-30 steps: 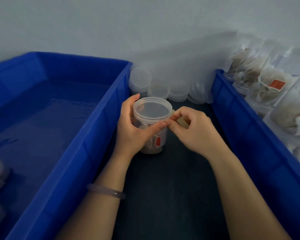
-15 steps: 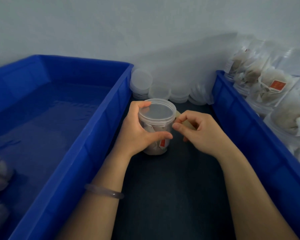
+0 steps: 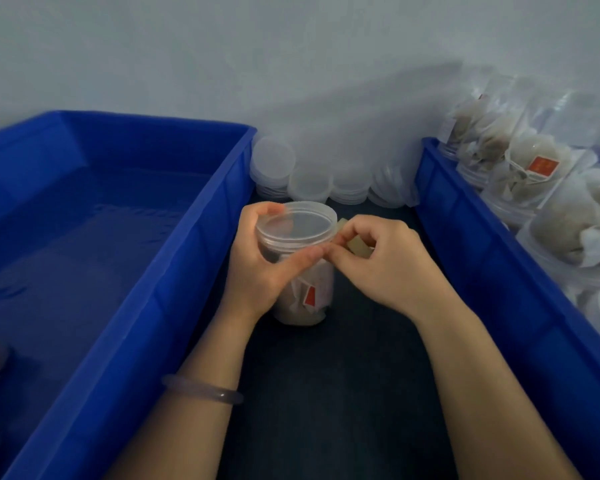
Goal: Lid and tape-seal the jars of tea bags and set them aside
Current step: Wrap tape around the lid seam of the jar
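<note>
Jar [image 3: 312, 299] at frame centre, lid [image 3: 297, 226] on. My left hand [image 3: 260, 271] curls round jar wall, thumb at lid seam. Right hand [image 3: 392, 268] pinches tape [image 3: 357, 243] beside rim. Jar probably light, thin, slick, springy: grip wall, squeeze gently.

No text can be read. The red tag [image 3: 310, 295] inside the lidded jar [image 3: 323, 289], and the red tags [image 3: 543, 167] in the jars [image 3: 561, 230] filling the right blue bin [image 3: 482, 244], carry only faint marks, too blurred to make out.
</note>
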Demonstrator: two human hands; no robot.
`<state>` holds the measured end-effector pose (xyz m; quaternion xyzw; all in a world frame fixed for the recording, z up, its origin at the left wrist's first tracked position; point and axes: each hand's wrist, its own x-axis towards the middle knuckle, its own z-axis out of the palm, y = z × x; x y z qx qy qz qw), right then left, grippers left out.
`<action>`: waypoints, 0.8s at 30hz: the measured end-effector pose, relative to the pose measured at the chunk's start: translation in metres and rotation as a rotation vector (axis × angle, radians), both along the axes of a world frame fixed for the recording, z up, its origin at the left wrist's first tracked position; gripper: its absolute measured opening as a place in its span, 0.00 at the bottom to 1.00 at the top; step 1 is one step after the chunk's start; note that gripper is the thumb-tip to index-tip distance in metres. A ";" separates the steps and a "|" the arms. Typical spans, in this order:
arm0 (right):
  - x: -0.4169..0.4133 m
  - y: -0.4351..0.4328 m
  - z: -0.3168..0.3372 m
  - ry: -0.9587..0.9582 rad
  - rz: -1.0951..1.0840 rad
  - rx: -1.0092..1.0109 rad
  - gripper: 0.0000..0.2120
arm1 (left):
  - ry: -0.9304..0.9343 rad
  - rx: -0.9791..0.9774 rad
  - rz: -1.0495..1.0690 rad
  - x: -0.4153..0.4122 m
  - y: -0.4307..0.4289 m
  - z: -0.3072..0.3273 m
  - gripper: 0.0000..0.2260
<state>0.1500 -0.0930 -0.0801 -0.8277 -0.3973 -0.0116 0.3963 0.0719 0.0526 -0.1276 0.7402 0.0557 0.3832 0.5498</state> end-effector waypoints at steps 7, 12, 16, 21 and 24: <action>-0.011 -0.008 0.020 0.047 0.023 -0.114 0.14 | -0.030 -0.028 -0.101 -0.009 -0.004 -0.001 0.24; -0.007 -0.012 0.022 0.136 0.127 -0.147 0.05 | -0.055 0.095 -0.082 -0.010 -0.001 0.002 0.20; -0.003 -0.013 0.018 0.126 0.145 -0.104 0.05 | -0.049 0.152 -0.080 -0.011 0.001 0.002 0.20; 0.003 -0.027 0.025 0.176 0.278 -0.146 0.06 | -0.013 0.162 0.041 -0.007 -0.001 -0.003 0.30; 0.008 -0.042 0.030 0.247 0.343 -0.238 0.03 | 0.035 0.114 0.077 -0.005 -0.004 -0.002 0.32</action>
